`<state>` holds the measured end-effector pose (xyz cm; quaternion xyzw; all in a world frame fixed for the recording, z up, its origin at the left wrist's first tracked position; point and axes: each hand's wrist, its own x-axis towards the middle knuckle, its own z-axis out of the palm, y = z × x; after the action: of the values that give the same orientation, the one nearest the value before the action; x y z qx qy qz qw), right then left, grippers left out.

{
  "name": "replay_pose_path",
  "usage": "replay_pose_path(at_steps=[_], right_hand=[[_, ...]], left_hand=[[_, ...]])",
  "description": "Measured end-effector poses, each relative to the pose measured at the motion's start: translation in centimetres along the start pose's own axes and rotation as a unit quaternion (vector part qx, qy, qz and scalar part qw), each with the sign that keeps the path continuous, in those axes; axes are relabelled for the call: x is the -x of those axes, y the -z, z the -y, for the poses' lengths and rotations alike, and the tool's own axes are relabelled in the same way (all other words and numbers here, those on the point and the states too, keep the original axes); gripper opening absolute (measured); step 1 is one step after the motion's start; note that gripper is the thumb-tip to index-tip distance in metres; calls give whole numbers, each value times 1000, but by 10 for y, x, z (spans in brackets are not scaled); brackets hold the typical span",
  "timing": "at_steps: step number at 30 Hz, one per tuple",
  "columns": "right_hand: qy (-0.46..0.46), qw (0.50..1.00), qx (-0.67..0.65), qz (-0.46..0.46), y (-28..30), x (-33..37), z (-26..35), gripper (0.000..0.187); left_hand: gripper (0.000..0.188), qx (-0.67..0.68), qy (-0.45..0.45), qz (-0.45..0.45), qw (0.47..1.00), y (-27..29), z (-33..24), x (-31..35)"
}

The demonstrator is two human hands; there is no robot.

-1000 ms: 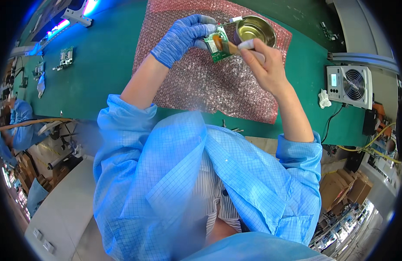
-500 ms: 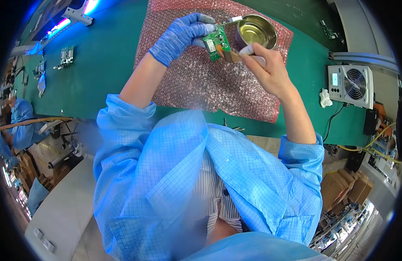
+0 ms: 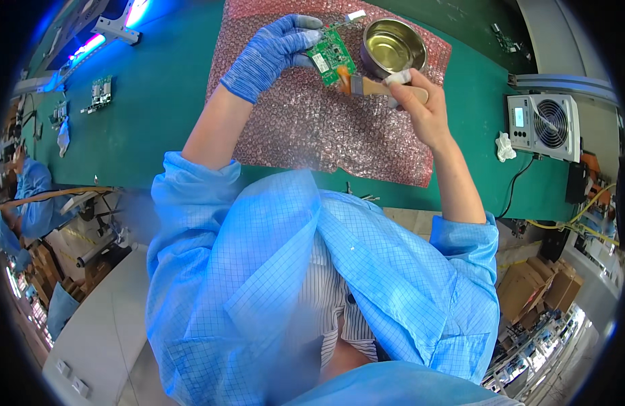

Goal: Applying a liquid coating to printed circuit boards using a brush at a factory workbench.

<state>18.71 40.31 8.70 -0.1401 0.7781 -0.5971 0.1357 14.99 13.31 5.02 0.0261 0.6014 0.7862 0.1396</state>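
Observation:
My left hand, in a blue knit glove with pale fingertips, grips a green circuit board by its left edge. A short cable with a white connector sticks out from the board's top. My right hand, bare apart from white covers on some fingertips, is closed round the wooden handle of a flat brush. The brush's orange-brown bristles are at the board's lower right corner; whether they touch it I cannot tell. Just beyond my right hand stands a round metal bowl with yellowish liquid in it.
Pink bubble wrap covers the middle of the green table. More circuit boards lie at the left, near a lit purple-blue lamp. A white fan unit and a crumpled white tissue are at the right.
The brush has swung to lie more level, its bristles still near the board's lower edge. My left hand and the board have shifted slightly left and up.

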Motion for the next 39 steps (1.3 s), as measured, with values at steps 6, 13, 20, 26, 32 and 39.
replay_pose_path(at_steps=[6,13,20,26,32,39], right_hand=[[47,987,-42,-150,-19,3,-6,19],[80,981,-38,-173,-24,-5,-3,13],[54,987,18,-152,-34,-9,2,12],[44,991,5,-128,-36,-8,3,12],[62,977,-103,-174,-19,-20,8,11],[100,949,-84,-287,70,-69,-35,18]], left_hand=[[29,70,-3,-52,996,-3,7,2],[28,133,-15,-87,987,-5,7,9],[27,145,-37,-107,983,-4,10,4],[28,153,-50,-101,982,1,13,-5],[26,121,-46,-121,984,17,2,-27],[22,70,12,-288,955,104,-5,-106]])
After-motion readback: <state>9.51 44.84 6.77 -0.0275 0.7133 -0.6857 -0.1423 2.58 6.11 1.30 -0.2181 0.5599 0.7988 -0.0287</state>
